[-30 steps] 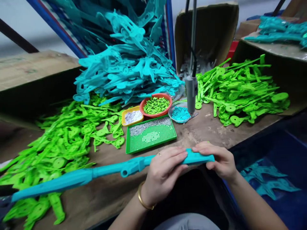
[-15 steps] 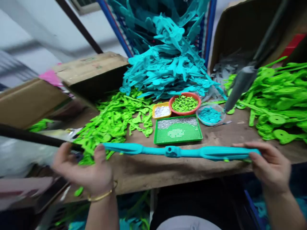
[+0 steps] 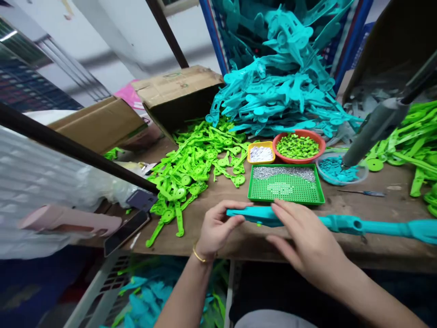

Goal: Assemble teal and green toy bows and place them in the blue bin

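A long turquoise plastic part (image 3: pixel 346 224) with a round hole near its middle spans the front of the bench and runs out past the right edge. My left hand (image 3: pixel 216 228) pinches its left end between thumb and fingers. My right hand (image 3: pixel 307 239) lies across the left half, fingers stretched over the part and thumb apart below it. A small green piece (image 3: pixel 258 223) shows under the part, between my hands. Just behind is a green perforated tray (image 3: pixel 283 193) with small metal pins along its back.
Green parts (image 3: pixel 191 168) pile up at left, turquoise parts (image 3: pixel 273 100) at the back. A red bowl (image 3: pixel 298 157), yellow dish (image 3: pixel 261 155) and clear bowl (image 3: pixel 337 168) stand behind the tray. A grey driver-like tool (image 3: pixel 375 127) hangs at right. A phone (image 3: pixel 126 232) lies left.
My right hand has left the part's right end and come left, close to my left hand. The part has shifted right in view. The camera has turned left.
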A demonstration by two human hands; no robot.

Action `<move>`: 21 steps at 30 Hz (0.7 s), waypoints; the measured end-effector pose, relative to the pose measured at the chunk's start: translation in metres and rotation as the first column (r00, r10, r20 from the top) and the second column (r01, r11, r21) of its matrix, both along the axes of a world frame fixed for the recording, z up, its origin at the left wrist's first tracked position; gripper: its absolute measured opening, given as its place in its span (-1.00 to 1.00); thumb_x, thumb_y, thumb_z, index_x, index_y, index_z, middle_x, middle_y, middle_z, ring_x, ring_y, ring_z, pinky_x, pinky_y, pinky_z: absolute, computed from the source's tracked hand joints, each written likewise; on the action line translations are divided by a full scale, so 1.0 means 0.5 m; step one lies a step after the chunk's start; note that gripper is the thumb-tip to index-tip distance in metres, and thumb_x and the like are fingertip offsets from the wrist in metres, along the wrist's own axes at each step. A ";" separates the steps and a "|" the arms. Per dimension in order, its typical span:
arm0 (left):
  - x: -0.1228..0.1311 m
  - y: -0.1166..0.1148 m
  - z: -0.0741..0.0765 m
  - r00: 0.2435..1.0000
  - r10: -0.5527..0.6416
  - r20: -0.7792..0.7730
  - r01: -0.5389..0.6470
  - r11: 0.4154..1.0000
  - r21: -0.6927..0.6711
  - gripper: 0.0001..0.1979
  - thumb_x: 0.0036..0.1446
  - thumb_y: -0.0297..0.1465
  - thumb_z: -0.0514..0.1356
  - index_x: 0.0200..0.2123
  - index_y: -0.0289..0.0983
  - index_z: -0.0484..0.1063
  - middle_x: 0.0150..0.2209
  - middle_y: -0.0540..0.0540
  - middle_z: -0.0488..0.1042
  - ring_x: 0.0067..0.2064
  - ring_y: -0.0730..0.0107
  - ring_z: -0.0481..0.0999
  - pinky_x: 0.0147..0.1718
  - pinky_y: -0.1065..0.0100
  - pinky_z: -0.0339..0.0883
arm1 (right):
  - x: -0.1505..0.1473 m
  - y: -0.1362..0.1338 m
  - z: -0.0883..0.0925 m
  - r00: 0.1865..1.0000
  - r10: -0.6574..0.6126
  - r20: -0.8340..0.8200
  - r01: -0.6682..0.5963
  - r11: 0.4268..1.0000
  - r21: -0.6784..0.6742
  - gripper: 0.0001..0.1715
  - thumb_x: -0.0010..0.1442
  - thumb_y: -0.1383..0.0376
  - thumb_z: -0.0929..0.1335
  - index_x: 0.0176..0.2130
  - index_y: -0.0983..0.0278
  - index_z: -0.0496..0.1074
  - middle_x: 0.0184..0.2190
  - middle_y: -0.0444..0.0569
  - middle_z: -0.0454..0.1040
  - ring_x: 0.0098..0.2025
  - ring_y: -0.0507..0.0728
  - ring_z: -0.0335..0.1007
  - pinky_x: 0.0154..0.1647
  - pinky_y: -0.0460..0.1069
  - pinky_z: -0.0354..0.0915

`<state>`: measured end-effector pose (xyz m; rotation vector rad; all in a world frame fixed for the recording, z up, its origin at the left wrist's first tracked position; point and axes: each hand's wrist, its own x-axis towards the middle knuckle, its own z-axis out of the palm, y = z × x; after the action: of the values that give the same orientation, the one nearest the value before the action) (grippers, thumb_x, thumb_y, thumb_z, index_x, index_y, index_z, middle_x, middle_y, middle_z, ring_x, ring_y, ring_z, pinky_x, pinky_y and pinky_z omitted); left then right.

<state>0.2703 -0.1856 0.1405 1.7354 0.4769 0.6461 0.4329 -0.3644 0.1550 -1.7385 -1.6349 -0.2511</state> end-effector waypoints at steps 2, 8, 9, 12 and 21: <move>0.004 0.003 -0.011 0.998 -0.024 -0.050 0.030 0.991 0.130 -0.62 0.01 -0.28 0.31 -0.09 -0.25 0.41 -0.07 -0.19 0.51 -0.03 0.15 0.50 -0.06 0.20 0.37 | -0.009 0.055 -0.011 0.995 0.047 0.087 -0.042 0.997 -0.061 -0.51 0.19 0.22 0.31 0.06 0.41 0.30 -0.04 0.19 0.46 -0.04 0.24 0.40 -0.08 0.15 0.39; 0.015 0.063 -0.077 0.928 -0.052 -0.370 0.241 0.841 0.485 -0.71 0.04 -0.18 0.26 -0.26 -0.27 0.43 -0.29 -0.10 0.51 -0.24 0.28 0.49 -0.20 0.29 0.36 | -0.001 0.071 -0.027 0.993 0.093 0.071 -0.086 0.992 -0.097 -0.60 0.23 0.23 0.27 0.02 0.35 0.31 -0.13 0.11 0.47 -0.15 0.17 0.42 -0.19 0.06 0.40; 0.015 0.070 -0.083 0.914 -0.075 -0.399 0.280 0.827 0.487 -0.76 0.10 -0.19 0.20 -0.35 -0.27 0.43 -0.38 -0.06 0.49 -0.33 0.35 0.48 -0.29 0.35 0.35 | -0.001 0.068 -0.027 0.993 0.091 0.069 -0.085 0.992 -0.095 -0.59 0.23 0.21 0.27 0.02 0.35 0.30 -0.13 0.12 0.46 -0.15 0.17 0.42 -0.19 0.06 0.39; 0.010 0.076 -0.077 0.899 -0.095 -0.427 0.324 0.802 0.502 -0.71 0.09 -0.15 0.19 -0.47 -0.27 0.40 -0.50 -0.01 0.43 -0.46 0.41 0.42 -0.43 0.41 0.29 | -0.003 0.064 -0.021 0.993 0.105 0.054 -0.100 0.990 -0.095 -0.57 0.24 0.19 0.26 0.04 0.35 0.28 -0.13 0.13 0.46 -0.16 0.16 0.41 -0.21 0.05 0.39; -0.004 0.054 -0.027 0.836 -0.160 -0.524 0.426 0.792 0.437 -0.81 0.10 -0.25 0.20 -0.28 -0.22 0.51 -0.38 -0.03 0.55 -0.39 0.37 0.51 -0.37 0.43 0.31 | -0.005 0.094 -0.026 0.992 0.110 -0.058 -0.117 0.982 -0.148 -0.60 0.24 0.17 0.25 0.02 0.30 0.33 -0.17 0.10 0.50 -0.19 0.16 0.45 -0.22 0.05 0.41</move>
<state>0.2682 -0.1585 0.1268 2.4714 0.3361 0.1102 0.4303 -0.3175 0.1418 -1.7405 -1.7483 -0.0297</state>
